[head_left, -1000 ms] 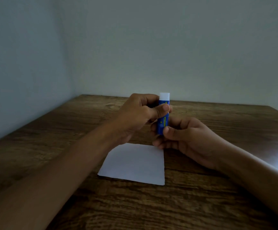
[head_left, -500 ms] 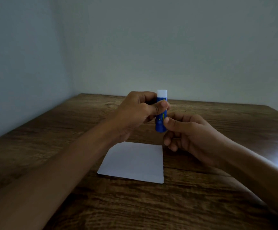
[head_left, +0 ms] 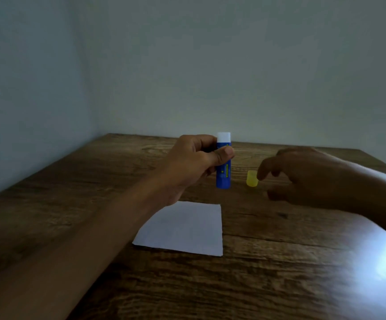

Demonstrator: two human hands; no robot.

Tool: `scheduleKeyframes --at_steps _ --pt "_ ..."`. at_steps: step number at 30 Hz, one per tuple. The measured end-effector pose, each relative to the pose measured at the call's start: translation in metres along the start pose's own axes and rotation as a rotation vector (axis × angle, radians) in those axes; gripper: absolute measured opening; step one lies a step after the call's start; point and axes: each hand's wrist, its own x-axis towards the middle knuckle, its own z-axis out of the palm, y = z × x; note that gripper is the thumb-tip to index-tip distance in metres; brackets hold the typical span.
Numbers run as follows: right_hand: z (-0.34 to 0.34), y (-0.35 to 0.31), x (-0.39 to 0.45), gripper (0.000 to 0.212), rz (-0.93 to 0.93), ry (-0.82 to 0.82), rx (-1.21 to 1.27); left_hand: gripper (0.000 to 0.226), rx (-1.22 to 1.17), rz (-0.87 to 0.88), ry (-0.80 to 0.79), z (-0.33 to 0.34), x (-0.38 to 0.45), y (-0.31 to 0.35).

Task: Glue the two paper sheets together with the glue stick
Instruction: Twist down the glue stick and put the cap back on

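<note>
Gripping the blue glue stick upright, the left hand has its fingers curled round the barrel and its thumb pressed across the front, above the far part of the wooden counter. White glue stands uncovered at the stick's top end. To the right of the stick, a small yellow cap stands on the counter, apart from the barrel. The right hand hangs blurred just beside the cap, fingers loosely spread and holding nothing, one fingertip close to the cap's right edge; whether it touches the cap I cannot tell. A white paper sheet lies flat on the counter, nearer than both hands, its left corner hidden under the left forearm. Only one sheet can be made out; whether a second lies beneath it I cannot tell.
</note>
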Motion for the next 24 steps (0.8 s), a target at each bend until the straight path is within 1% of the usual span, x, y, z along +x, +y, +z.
scheduleKeyframes --at_steps 1,2,3,5,6,7,9,11,13,15,17,19,22,24 --pt "0.001 -0.001 -0.001 0.039 0.014 -0.045 0.012 0.009 0.002 -0.003 -0.001 0.0 0.0 0.0" --pt "0.002 -0.003 -0.001 0.041 0.032 -0.054 0.027 0.009 0.007 -0.007 -0.004 0.0 0.0 0.0" --pt "0.005 -0.005 0.0 0.043 0.049 -0.021 0.04 0.009 0.011 -0.013 -0.006 0.0 0.0 0.0" --pt "0.014 -0.006 0.004 0.048 0.067 0.12 0.024 0.009 0.014 -0.02 -0.009 0.001 -0.001 0.0" --pt "0.019 -0.005 0.006 0.053 0.069 0.162 -0.001 0.009 0.017 -0.02 -0.009 0.001 -0.001 0.0" --pt "0.024 -0.003 0.008 0.059 0.067 0.168 -0.03 0.009 0.023 -0.021 -0.009 0.002 -0.001 0.0" --pt "0.033 0.004 0.011 0.069 0.055 0.105 -0.075 0.009 0.035 -0.023 -0.011 0.003 -0.002 -0.001" --pt "0.041 0.009 0.013 0.072 0.053 0.044 -0.075 0.008 0.04 -0.023 -0.019 0.004 -0.003 -0.001" --pt "0.046 0.013 0.016 0.068 0.028 0.059 -0.058 0.008 0.044 -0.022 -0.023 0.004 -0.003 0.0" --pt "0.05 0.015 0.02 0.052 -0.017 0.12 -0.054 0.008 0.033 -0.021 -0.023 0.004 -0.003 0.0" --pt "0.051 0.016 0.021 0.034 -0.04 0.144 -0.024 0.009 0.028 -0.023 -0.019 0.004 -0.002 0.0" --pt "0.049 0.015 0.021 0.025 -0.047 0.168 0.005 0.014 0.038 -0.03 -0.014 0.004 -0.002 0.0" --pt "0.041 0.007 0.018 0.024 -0.024 0.334 0.1 0.022 0.043 -0.032 -0.01 0.004 -0.001 0.0" --pt "0.033 0.002 0.015 0.027 0.007 0.434 0.198 0.017 0.038 -0.026 -0.008 0.004 -0.002 0.0"
